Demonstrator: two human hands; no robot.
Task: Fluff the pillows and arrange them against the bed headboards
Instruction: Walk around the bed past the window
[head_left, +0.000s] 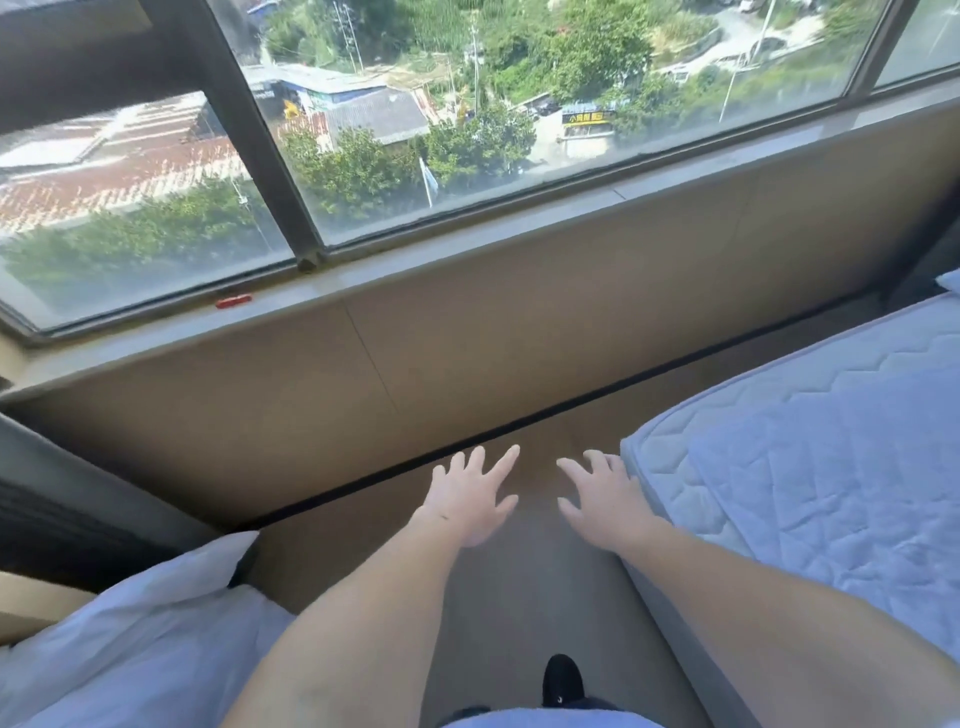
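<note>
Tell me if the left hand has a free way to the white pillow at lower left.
Probably yes: the left hand is open, holds nothing, and only bare floor shows between it and the white pillow.

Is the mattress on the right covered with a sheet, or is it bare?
Bare. The mattress shows its quilted, stitched top and piped edge, with no sheet over the part in view. Both hands, open, hover beside it.

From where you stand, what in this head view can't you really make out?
- Pillow: cut off by the left and bottom edges; full shape unknown.
- Mattress: runs off the right edge.
- Headboards: none in view.
- Shoe: only one visible, its heel hidden by clothing at the bottom edge.
- Yellow sign outside: too small to read.
- Both hands: open, holding nothing.
</note>
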